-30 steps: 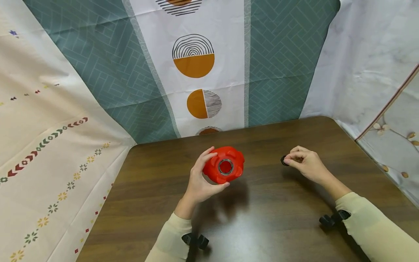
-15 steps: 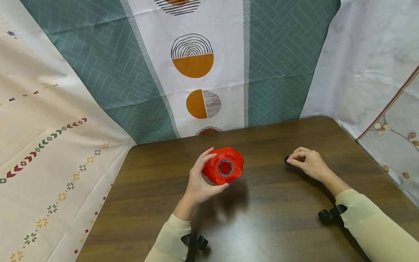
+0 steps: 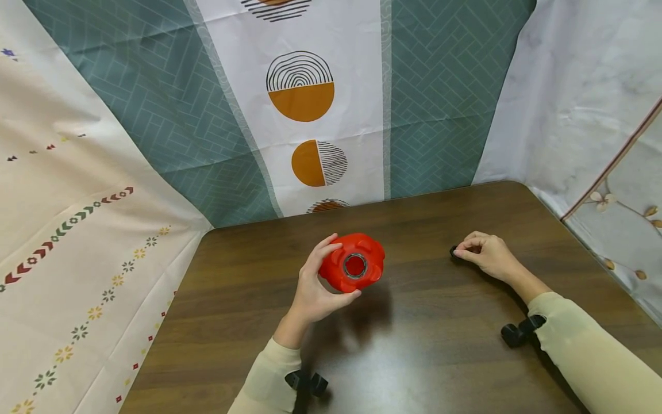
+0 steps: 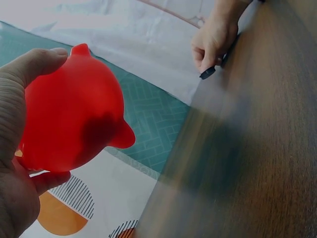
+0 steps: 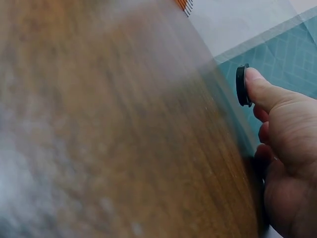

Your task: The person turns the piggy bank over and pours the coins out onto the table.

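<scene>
My left hand (image 3: 316, 296) grips a red plastic piggy bank (image 3: 337, 267) above the table, thumb below and fingers over the top. Its underside faces me, with stubby feet around a round hole ringed in grey. The left wrist view shows the smooth red body (image 4: 74, 114) with pointed bumps. Off to the right, my right hand (image 3: 488, 259) pinches a small black round stopper (image 3: 453, 252) between thumb and fingers, low over the tabletop. Seen from the right wrist, the stopper (image 5: 241, 85) is a thin disc on edge at the thumb tip.
Both hands are over a brown wooden table (image 3: 414, 322). A patterned green and white cloth (image 3: 439, 86) hangs behind it, with a cream cloth (image 3: 77, 241) on the left and a white one (image 3: 574, 115) on the right. Each wrist wears a black camera mount.
My right hand has shifted slightly right with the stopper and appears closer to the table. The left hand and the piggy bank have hardly moved.
</scene>
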Available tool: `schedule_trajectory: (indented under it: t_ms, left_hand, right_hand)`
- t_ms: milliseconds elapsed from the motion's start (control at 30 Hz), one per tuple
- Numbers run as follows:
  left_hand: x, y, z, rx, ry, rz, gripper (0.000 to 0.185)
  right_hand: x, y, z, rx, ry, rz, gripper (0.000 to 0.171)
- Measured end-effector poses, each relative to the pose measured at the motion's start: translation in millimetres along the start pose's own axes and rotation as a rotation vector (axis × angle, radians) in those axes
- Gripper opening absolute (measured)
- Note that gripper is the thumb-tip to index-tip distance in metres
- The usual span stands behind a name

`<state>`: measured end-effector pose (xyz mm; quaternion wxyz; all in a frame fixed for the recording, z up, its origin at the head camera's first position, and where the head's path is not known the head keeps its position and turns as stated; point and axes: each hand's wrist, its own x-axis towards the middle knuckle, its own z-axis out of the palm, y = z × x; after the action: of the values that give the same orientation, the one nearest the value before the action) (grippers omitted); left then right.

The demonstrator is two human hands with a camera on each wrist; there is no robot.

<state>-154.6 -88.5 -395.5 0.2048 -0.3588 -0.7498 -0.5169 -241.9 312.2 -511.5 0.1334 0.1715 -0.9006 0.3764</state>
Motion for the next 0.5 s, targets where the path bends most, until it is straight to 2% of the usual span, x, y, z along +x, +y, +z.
schedule_trajectory:
  t_ms: [500]
  left_hand:
    - [-0.7,0.0,0.2,0.002,-0.002,-0.006,0.074]
  right_hand:
    - [1.5,2.7,2.1,-0.037,-0.028,0.008,0.007]
